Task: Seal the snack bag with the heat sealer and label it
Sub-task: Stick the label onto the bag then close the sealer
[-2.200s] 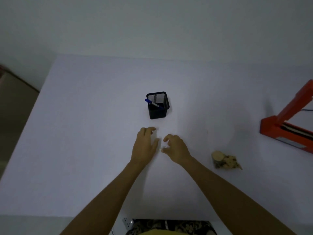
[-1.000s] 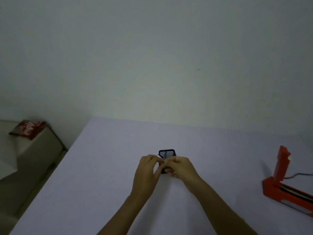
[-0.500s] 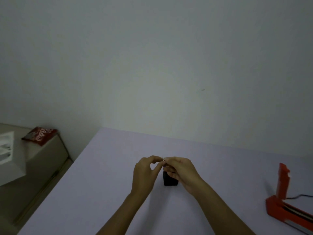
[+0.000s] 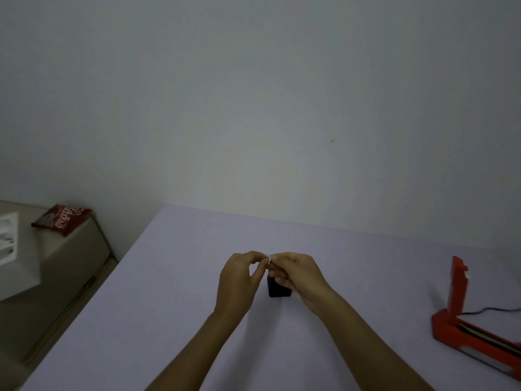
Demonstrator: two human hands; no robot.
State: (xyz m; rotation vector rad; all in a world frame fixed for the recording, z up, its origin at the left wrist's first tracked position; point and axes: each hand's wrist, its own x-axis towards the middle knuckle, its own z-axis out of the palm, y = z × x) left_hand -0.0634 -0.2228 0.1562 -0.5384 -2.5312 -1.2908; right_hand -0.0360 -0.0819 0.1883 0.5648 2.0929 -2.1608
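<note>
My left hand [image 4: 239, 280] and my right hand [image 4: 296, 275] meet above the table, fingertips pinched together on a small pale label [image 4: 269, 259]. Right behind and below them stands the black mesh pen holder [image 4: 277, 289], mostly hidden by my right hand. The red heat sealer [image 4: 462, 314] sits at the right edge with its arm raised. The snack bag is out of view.
The pale lilac table [image 4: 169, 320] ends at the wall. A black cord [image 4: 490, 310] runs from the sealer to the right. Left of the table stands a low cabinet [image 4: 56, 272] with a red packet [image 4: 62, 221] and a white box [image 4: 8, 244] on it.
The view has tilted up from the table toward the wall, and the snack bag has left the frame. My hands rose from the tabletop and came together on the small label.
</note>
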